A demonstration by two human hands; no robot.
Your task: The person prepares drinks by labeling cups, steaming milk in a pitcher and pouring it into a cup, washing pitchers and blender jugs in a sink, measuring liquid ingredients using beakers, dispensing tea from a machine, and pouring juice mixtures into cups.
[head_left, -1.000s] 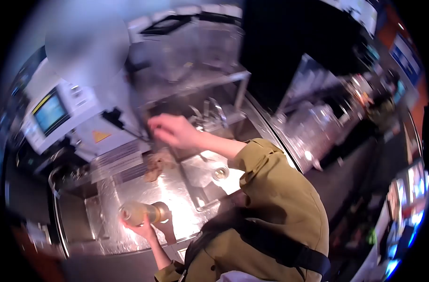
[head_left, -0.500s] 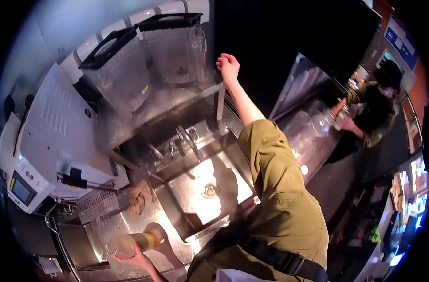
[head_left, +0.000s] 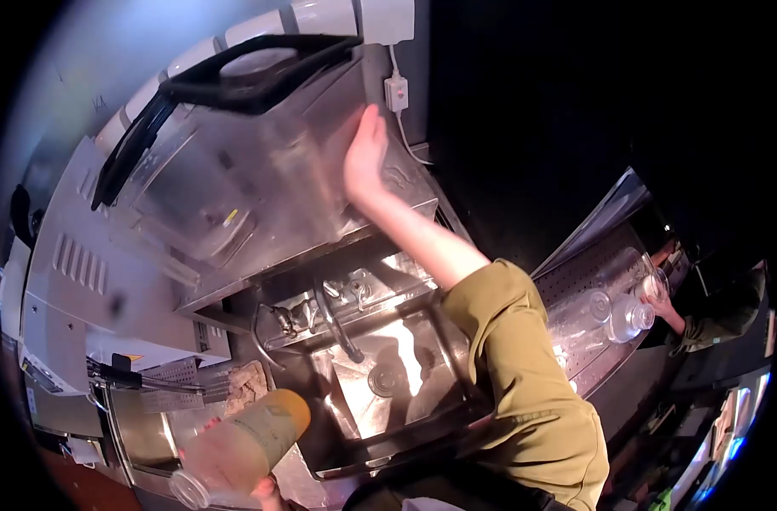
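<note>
My right hand (head_left: 367, 162) is stretched out over the metal shelf, fingers straight and together. Its palm side lies at the right wall of a clear plastic bin (head_left: 307, 162) with a black rim; the blur hides whether they touch. Left of it, a second clear bin (head_left: 180, 183) with a black rim overlaps it in view. Low on the left, my left hand (head_left: 267, 490) grips a clear bottle (head_left: 248, 439) with cloudy, yellowish contents. The bottle is tilted, its round mouth at lower left and its yellow end at upper right. Its body partly hides the fingers.
Below the shelf (head_left: 388, 213) is a metal sink (head_left: 444, 362) with a faucet (head_left: 333, 319). A crumpled brown cloth (head_left: 246, 383) lies beside it. A white machine (head_left: 73, 272) stands left. At right, a co-worker's hand (head_left: 661, 308) is at clear plastic containers (head_left: 584, 313) on a counter.
My right hand has moved left to the bin's side and its curled fingers have straightened. The right bin has shifted left. The bottle has been raised closer to me. My view has shifted.
</note>
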